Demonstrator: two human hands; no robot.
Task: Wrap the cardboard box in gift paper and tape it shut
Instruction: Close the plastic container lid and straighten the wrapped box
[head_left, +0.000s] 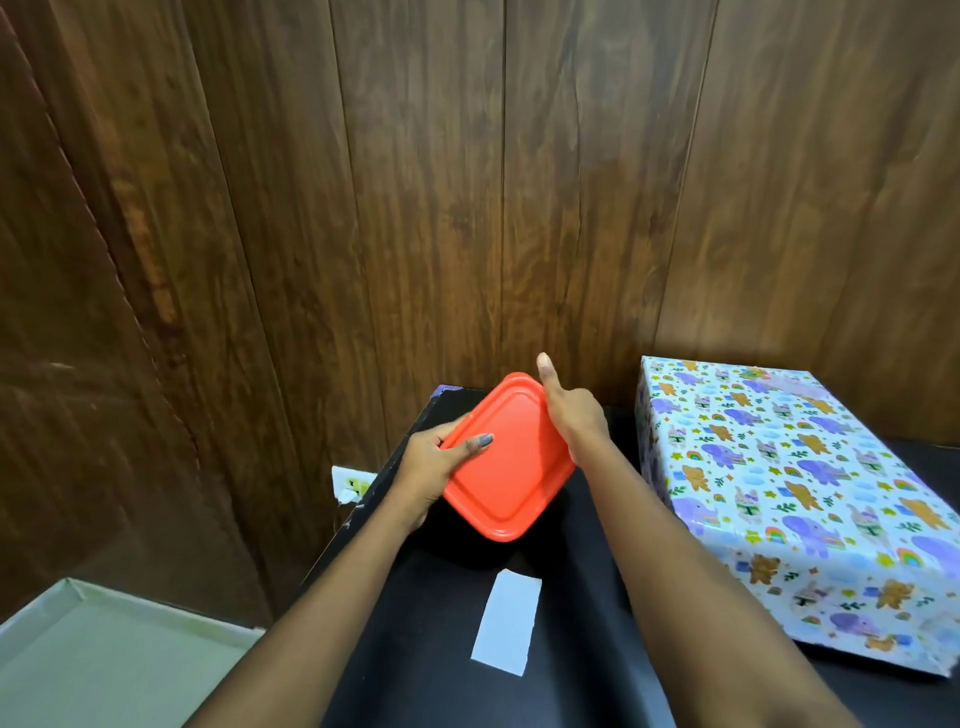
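Holding a container between both hands, just above the black table (582, 623). Orange lid (511, 467) faces up, slightly tilted. The body under it sits in shadow and can hardly be made out.

Left grip (431, 467): clasps the near-left edge, thumb laid flat on the lid, fingers curled beneath. Right grip (571, 415): pressed along the opposite long edge, thumb sticking up free, fingers out of sight under the rim, judged to be wrapped round it. Opposed holds on two sides look chosen to keep the lid seated and the container level while it is carried or set down.

Cardboard box (779, 467): well to the right of the right grip, apart from both hands, lying flat on the table with its far end close to the wood-panel wall (415, 208). Gift paper with elephants, bears and rainbows covers every face in view. No tape can be made out on it. Judged: wrapping done or nearly so, box parked aside to free working room.

White strip (506, 621): flat on the table, nearer the person than the grips, between the two forearms. Paper or tape, cannot tell.

Pale tray (104, 660): low, well left of the left grip, beyond the table's edge.

Likely step: clearing or fetching the container, not work on the box itself.
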